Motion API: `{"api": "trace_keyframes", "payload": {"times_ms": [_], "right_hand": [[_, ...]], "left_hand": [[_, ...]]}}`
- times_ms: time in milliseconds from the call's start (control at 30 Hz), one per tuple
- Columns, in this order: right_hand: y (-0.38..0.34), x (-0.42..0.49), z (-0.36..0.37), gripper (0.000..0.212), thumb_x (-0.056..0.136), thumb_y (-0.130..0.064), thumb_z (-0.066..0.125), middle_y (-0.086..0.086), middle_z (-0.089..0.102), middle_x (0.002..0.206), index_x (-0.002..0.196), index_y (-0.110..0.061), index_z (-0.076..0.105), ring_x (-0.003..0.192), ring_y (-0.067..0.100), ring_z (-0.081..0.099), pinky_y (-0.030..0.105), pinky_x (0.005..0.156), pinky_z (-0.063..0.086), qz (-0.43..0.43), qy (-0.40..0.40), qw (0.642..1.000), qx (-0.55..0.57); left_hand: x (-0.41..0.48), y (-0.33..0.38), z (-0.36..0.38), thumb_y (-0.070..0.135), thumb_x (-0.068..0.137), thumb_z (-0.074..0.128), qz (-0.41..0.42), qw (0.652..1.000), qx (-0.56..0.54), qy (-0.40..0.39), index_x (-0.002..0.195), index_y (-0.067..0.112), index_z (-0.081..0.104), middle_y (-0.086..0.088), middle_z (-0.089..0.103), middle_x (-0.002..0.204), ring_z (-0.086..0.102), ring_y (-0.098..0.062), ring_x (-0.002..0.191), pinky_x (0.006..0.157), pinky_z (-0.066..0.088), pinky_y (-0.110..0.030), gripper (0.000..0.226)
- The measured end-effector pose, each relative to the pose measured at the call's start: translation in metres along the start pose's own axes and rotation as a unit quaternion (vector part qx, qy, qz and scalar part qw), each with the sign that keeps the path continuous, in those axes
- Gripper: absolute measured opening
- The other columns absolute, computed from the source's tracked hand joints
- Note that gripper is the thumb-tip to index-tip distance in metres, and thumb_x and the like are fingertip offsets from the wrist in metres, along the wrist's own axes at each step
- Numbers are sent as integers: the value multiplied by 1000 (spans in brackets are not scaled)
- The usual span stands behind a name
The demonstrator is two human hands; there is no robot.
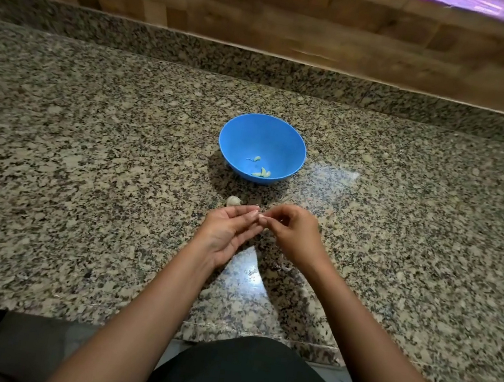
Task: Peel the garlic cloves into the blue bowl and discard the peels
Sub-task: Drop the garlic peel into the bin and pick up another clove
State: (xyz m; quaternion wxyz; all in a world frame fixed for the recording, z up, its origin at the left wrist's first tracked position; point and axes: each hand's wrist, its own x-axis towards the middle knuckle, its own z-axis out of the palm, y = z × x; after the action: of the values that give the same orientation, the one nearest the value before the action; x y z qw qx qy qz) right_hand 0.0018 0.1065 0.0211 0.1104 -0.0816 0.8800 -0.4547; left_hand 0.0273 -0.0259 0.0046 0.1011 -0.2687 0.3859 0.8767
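A blue bowl stands on the granite counter and holds a few peeled garlic cloves. Just in front of the bowl my two hands meet over the counter. My left hand lies palm up, its fingertips pinching a small pale garlic clove. My right hand pinches the same clove from the right with thumb and forefinger. Most of the clove is hidden by the fingers. A whitish garlic piece lies on the counter just beyond my left fingertips.
Thin bits of garlic peel lie on the counter below my right wrist. A raised granite ledge and a wooden wall run along the back. The counter's front edge is near my body.
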Motion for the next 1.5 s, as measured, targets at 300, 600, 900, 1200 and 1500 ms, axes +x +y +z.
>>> {"api": "trace_keyframes", "payload": {"times_ms": [300,600,900,1200,1500], "right_hand": [[1,-9,-5,7,84,-8,66,-2,65,80,90,-12,66,66,3,58,12,58,48,-8,18,998,67],[5,-6,2,7,80,-7,71,12,70,80,84,-7,65,77,27,69,41,72,58,36,43,990,129],[4,-9,3,8,80,0,69,21,69,84,87,0,64,73,28,66,40,73,58,85,52,965,241],[-3,-13,7,13,83,9,59,15,67,85,96,8,62,74,20,66,24,68,56,182,36,865,465],[-4,-15,-1,13,87,11,51,15,65,80,95,8,61,57,15,62,18,58,55,203,-5,811,549]], "left_hand": [[-5,2,8,-8,82,61,12,998,59,5,89,-6,65,-16,69,82,69,-17,70,68,58,-23,8],[-2,-6,16,-8,79,66,100,975,189,52,76,5,69,-9,69,70,64,-16,64,62,55,-19,14],[0,-11,17,-6,77,68,159,954,246,57,74,11,70,-9,68,83,68,-22,76,69,55,-28,18],[2,-10,18,-3,79,68,159,947,270,69,79,14,67,-14,70,86,67,-18,71,65,56,-26,17],[-3,-8,20,-4,84,62,142,956,250,58,80,7,65,-16,68,84,64,-17,63,62,55,-27,12]]}}
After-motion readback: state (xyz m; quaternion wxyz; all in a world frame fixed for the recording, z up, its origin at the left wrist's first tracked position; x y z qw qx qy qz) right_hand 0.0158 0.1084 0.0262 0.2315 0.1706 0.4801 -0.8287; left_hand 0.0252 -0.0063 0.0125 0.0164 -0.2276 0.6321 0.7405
